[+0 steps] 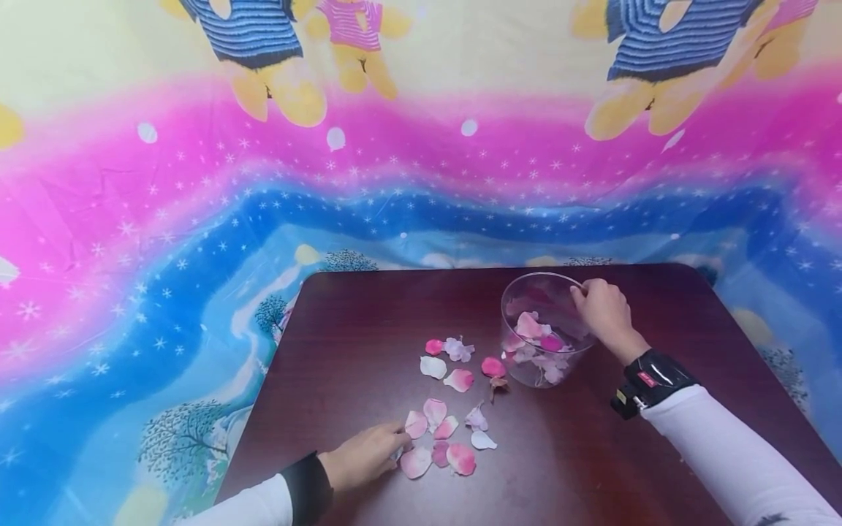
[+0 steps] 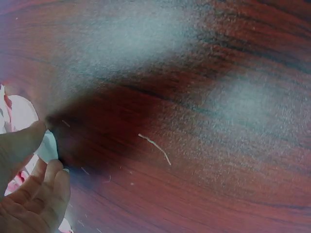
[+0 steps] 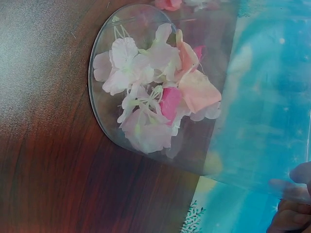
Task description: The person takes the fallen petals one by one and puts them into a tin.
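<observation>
My right hand (image 1: 607, 313) grips the rim of a clear round container (image 1: 539, 276) at its right side. Pink, white and magenta petals and pale blossoms (image 3: 129, 68) lie at the bottom of the container. Down at the table's left front, my left hand (image 1: 367, 454) pinches a white petal (image 2: 47, 145) between thumb and fingers, just above the wood. Right beside those fingers lie pink-and-white petals, among them one pale pink petal (image 1: 416, 463) and another (image 1: 416, 424).
Farther back on the dark wooden table (image 1: 368, 314) lie a white petal (image 1: 433, 367), a lilac blossom (image 1: 458, 349) and a brown dried bit (image 1: 498, 387). A lilac blossom (image 1: 476, 418) and a white petal (image 1: 483, 440) sit nearer. A printed cloth (image 1: 408, 183) hangs behind.
</observation>
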A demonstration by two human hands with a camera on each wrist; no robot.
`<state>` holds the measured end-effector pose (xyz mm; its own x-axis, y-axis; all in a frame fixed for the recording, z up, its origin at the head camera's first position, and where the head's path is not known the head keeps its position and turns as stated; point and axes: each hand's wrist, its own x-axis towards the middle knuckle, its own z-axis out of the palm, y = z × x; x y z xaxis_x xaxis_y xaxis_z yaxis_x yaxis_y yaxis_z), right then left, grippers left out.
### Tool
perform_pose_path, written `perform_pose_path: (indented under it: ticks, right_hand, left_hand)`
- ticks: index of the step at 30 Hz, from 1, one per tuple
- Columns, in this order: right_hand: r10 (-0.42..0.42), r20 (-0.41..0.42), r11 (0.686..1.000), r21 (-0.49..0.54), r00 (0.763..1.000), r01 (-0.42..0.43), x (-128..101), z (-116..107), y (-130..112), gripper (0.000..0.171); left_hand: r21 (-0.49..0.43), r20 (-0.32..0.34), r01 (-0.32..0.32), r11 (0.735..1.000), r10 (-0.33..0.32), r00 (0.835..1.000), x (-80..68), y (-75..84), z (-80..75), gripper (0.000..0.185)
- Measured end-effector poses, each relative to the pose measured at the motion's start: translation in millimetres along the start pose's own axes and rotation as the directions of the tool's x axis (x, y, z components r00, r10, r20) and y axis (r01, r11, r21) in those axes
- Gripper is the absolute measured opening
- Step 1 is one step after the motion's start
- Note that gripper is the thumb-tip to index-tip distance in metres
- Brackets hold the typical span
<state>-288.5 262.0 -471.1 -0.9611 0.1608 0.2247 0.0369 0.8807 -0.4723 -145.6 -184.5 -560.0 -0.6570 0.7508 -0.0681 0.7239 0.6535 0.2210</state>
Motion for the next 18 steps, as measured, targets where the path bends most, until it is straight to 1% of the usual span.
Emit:
perform_pose_path:
  ticks: [4,9,13,18]
  right_hand:
    - [0.008,0.011,1.0,0.0,1.0,-0.008,-0.2,-0.2,0.2,0.032]
    - [0.011,0.008,1.0,0.001,1.0,-0.011,-0.2,0.2,1.0,0.032]
    - [0.011,0.005,1.0,0.001,1.0,-0.011,0.4,1.1,1.6,0.032]
    - [0.015,0.011,1.0,-0.002,1.0,-0.015,0.8,0.5,1.4,0.031]
  left_hand:
    - [0.006,-0.013,-0.007,1.0,0.007,1.0,2.3,-0.9,4.4,0.014]
    - [-0.009,-0.033,-0.016,1.0,0.016,0.999,6.3,0.2,3.9,0.01]
    - [-0.012,-0.055,-0.005,1.0,0.004,0.998,7.9,1.5,3.8,0.009]
    - [-0.033,-0.085,-0.006,0.999,0.003,0.996,10.0,0.6,5.1,0.013]
